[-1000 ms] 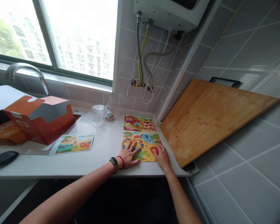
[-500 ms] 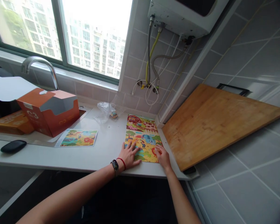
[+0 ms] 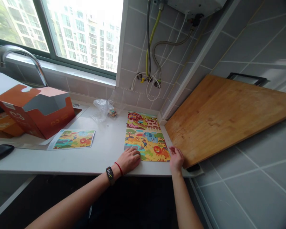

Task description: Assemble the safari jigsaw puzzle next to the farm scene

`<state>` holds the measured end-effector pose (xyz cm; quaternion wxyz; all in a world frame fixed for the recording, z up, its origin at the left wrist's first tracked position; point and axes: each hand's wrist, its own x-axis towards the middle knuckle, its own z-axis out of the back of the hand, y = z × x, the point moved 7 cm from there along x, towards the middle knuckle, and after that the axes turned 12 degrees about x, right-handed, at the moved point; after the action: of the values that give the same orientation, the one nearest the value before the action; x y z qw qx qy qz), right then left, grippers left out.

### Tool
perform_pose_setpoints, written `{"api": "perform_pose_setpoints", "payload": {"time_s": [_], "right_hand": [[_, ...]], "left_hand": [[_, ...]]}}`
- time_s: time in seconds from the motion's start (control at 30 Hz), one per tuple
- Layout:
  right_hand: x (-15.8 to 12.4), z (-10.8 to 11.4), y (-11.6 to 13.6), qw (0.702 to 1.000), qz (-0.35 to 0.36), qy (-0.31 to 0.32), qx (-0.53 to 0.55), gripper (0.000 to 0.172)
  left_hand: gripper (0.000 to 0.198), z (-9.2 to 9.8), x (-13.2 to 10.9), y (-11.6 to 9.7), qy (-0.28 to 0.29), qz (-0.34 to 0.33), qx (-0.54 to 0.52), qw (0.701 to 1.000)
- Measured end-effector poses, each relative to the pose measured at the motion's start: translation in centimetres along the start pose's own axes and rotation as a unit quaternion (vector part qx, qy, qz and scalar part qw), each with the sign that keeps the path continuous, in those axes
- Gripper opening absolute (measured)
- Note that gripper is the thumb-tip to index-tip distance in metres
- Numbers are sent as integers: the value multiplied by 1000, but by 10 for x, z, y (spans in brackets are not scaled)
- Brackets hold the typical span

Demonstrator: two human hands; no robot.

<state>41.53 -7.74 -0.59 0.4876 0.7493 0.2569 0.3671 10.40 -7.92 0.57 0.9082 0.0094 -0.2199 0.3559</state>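
A jigsaw puzzle point(image 3: 146, 136) of farm and safari animals lies flat on the white countertop point(image 3: 105, 162), its lion scene nearest me. My left hand point(image 3: 130, 160) rests on the puzzle's lower left edge, fingers bunched and curled, covering that corner. My right hand point(image 3: 175, 158) sits at the lower right corner, fingers slightly apart, touching or almost touching the puzzle's right edge. Neither hand visibly lifts the puzzle. A smaller picture card point(image 3: 71, 139) of the same style lies to the left, out of reach of both hands.
An orange cardboard box point(image 3: 35, 111) stands by a steel faucet point(image 3: 19, 60) at left, with a black oblong object point(image 3: 0, 151) in front. A plastic bag point(image 3: 102, 109) lies behind the puzzle. A bamboo board point(image 3: 228, 117) leans at right.
My left hand's spread fingers have drawn together and back to the puzzle's lower edge. My right hand has moved off the lion area to the puzzle's right corner. The view has shifted slightly.
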Motion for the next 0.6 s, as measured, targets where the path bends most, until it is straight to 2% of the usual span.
{"api": "perform_pose_setpoints", "payload": {"time_s": [0.17,0.43,0.6], "right_hand": [[1,13,-2,996,-17,-69,61,31],[-3,24,-11,979,-57,-138,139,44],[-5,32,-15,972,-67,-153,162,52]], "left_hand": [[27,4,-8,5,-33,-1,-18,999],[25,16,-14,-8,-81,-60,-18,995],[23,18,-13,-14,-57,-95,-49,993]]}}
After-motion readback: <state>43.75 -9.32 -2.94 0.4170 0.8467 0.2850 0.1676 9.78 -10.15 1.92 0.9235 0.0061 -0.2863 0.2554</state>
